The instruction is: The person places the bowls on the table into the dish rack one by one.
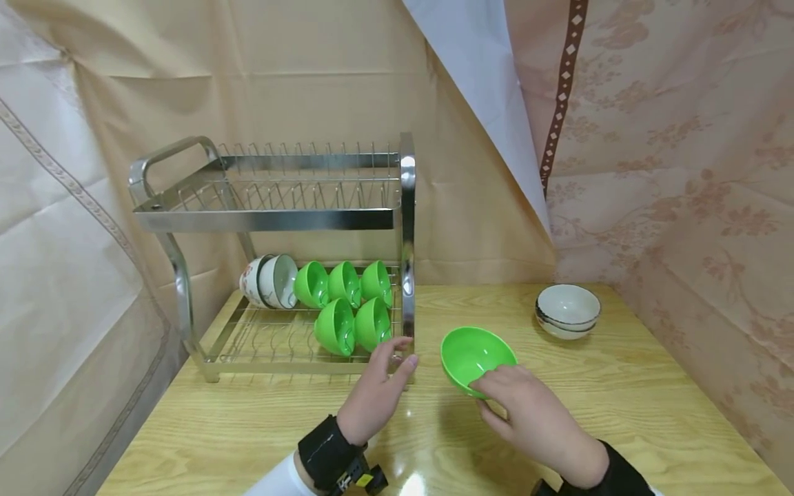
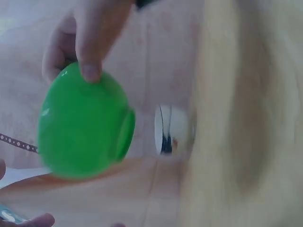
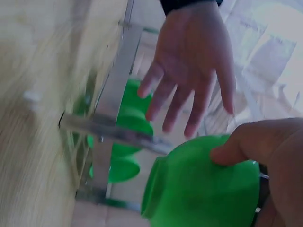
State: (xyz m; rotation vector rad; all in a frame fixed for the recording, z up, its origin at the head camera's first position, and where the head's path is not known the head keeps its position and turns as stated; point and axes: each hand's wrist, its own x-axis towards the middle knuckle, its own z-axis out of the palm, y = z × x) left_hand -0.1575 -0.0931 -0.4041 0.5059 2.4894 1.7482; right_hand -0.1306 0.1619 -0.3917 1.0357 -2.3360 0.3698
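My right hand (image 1: 527, 410) pinches the near rim of a green bowl (image 1: 468, 351), thumb outside and fingers over the edge. In the left wrist view the bowl (image 2: 83, 127) hangs above the table, its foot toward the tabletop. My left hand (image 1: 375, 393) holds nothing; its fingers are spread, as the right wrist view shows, and it is near the front right corner of the metal dish rack (image 1: 267, 220). Several green bowls (image 1: 335, 327) stand on edge in two rows on the rack's lower tier. Left of them lean two white bowls (image 1: 282, 281).
A short stack of white bowls (image 1: 567, 306) with dark rims stands at the back right of the wooden table (image 1: 626, 406). The rack's upper tier has upright wire dividers and holds no dishes. Cloth curtains (image 1: 322, 76) hang behind and at both sides.
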